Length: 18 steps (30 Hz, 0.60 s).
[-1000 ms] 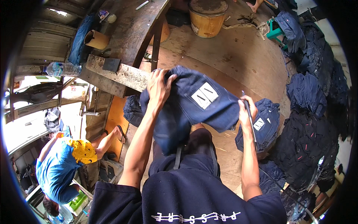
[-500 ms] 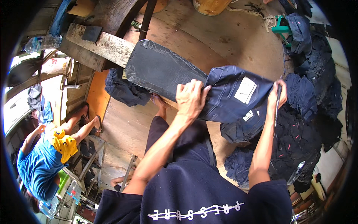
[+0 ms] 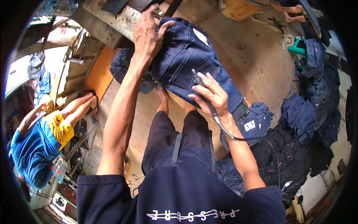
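A dark blue denim garment (image 3: 182,59) with pale stitching, a pocket and a white label is drawn over the narrow padded board in front of me. The board's black end (image 3: 240,114) shows beyond the cloth at the lower right. At the far left end of the garment lies my left hand (image 3: 147,39), fingers apart, its thumb on the denim. My right hand (image 3: 214,97) is closed round a slim black pen-shaped handpiece (image 3: 194,74), held above the cloth near the pocket. A cable (image 3: 240,138) trails from it along my right forearm.
More denim (image 3: 257,119) hangs below the board's right end. Heaps of dark garments (image 3: 287,149) lie on the right, near a green stool (image 3: 297,50). A person in blue (image 3: 35,145) sits at left; another person's feet (image 3: 294,14) show top right. A wooden beam (image 3: 115,20) supports the board.
The denim has gone from the board's right end to covering most of it. My left hand has moved up and left; my right hand has come left over the cloth with the handpiece.
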Available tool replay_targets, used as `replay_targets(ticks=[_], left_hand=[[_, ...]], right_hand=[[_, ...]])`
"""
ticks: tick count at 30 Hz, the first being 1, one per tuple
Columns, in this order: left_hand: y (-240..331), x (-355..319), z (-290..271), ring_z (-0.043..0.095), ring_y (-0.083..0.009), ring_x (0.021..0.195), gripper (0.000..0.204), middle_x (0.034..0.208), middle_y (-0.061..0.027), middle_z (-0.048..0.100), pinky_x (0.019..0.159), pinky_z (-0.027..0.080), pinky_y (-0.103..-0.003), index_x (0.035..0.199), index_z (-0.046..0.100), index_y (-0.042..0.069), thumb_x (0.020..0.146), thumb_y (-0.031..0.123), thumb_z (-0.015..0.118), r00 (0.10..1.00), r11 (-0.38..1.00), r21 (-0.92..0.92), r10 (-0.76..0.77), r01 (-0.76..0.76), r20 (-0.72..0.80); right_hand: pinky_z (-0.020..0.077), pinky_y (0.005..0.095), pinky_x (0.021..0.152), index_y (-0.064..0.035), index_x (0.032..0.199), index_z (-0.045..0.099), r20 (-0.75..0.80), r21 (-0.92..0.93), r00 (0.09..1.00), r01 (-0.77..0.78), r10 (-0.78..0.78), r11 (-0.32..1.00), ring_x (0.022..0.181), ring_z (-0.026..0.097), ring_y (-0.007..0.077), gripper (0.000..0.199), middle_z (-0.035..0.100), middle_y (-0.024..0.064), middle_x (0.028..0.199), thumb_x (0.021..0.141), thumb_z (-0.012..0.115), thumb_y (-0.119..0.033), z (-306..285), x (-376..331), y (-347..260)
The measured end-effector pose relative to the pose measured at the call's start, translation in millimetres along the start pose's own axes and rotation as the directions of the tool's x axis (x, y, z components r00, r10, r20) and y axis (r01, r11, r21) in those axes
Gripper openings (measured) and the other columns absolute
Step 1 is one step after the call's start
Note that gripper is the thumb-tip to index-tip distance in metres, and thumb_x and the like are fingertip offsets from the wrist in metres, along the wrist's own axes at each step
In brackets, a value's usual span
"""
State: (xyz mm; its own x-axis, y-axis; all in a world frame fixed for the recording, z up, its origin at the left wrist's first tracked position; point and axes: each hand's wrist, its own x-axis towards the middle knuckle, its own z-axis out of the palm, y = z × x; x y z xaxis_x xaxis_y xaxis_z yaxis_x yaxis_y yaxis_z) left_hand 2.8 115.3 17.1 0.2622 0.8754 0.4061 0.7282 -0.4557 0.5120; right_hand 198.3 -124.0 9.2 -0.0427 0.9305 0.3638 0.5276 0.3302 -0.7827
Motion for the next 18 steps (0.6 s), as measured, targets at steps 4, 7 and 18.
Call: replay_targets(ticks=[4,7,18], left_hand=[[12.5,-47.2,-45.3,0.052,-0.0372,0.148,0.054,0.156,-0.0129,0.061,0.125,0.035,-0.058,0.137,0.073,0.02,0.09,0.041,0.088,0.945,0.923,-0.332,0.266,-0.193,0.192],[8.0,-74.9,-50.7,0.016,-0.038,0.169,0.057,0.181,-0.008,0.03,0.134,0.0,-0.073,0.146,0.07,0.048,0.091,0.056,0.081,0.723,0.968,-0.104,0.239,-0.227,0.648],[-28.9,-42.1,-48.8,-0.004,-0.0615,0.165,0.101,0.183,-0.0297,-0.001,0.129,0.003,-0.079,0.17,0.044,0.043,0.081,0.067,0.087,0.571,0.943,-0.216,0.326,-0.253,0.753]], right_hand=[[0.0579,0.0487,0.111,0.0026,0.119,0.078,-0.084,0.082,0.988,-0.126,0.132,0.989,0.106,0.081,0.0324,0.022,0.081,0.0181,0.107,0.105,0.077,-0.014,-15.0,4.6,4.4],[0.0619,0.0459,0.105,0.0058,0.125,0.073,-0.109,0.358,0.908,-0.344,0.405,0.868,0.101,0.082,0.0283,0.028,0.082,0.0203,0.103,0.104,0.073,-0.013,-7.3,12.4,1.9],[0.0622,0.0568,0.105,0.013,0.103,0.077,0.131,0.089,0.988,0.074,-0.085,0.993,0.105,0.082,0.042,0.027,0.081,0.0275,0.098,0.082,0.07,-0.002,25.6,63.7,14.3]])
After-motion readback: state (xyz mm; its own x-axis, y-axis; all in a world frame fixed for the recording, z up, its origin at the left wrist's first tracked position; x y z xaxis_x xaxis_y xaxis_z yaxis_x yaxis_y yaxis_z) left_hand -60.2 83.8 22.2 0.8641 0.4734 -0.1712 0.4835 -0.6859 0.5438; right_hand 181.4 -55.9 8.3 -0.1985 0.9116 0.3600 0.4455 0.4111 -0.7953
